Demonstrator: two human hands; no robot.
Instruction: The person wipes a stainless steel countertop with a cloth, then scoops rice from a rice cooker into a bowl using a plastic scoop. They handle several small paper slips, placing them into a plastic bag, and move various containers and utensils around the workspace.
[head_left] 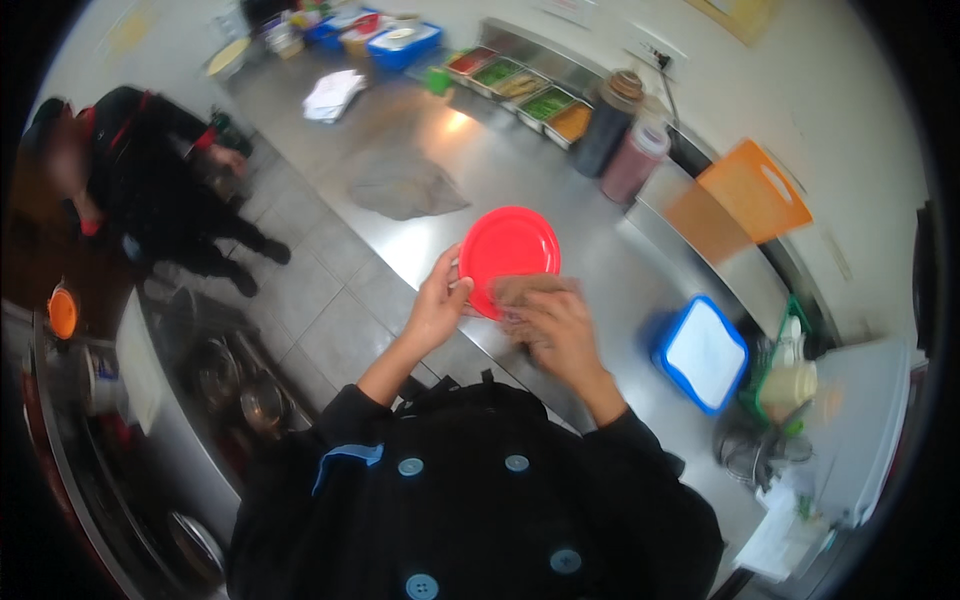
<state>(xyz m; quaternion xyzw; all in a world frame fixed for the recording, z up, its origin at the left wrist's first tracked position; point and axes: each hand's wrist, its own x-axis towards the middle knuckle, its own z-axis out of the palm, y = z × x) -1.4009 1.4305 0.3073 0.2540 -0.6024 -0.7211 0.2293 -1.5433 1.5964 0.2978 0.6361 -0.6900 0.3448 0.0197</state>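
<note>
A round red plate (510, 245) is held up in front of me, over the near edge of the steel counter. My left hand (437, 303) grips it by its left rim, thumb on top. On the plate's lower right, my right hand (552, 328) is closed on a brownish cloth (530, 292), which lies against the plate's face; the hand is smeared a little by motion. Farther off on the counter (330, 165) rests a crumpled grey cloth (405, 190).
Metal trays of chopped food (520, 88), a dark bottle (607, 122) and a pink-filled bottle (636, 160) line the wall. An orange cutting board (757, 190) leans there. A blue-rimmed container (702, 352) sits at right. Another person (150, 180) stands at left, beyond the stove (225, 380).
</note>
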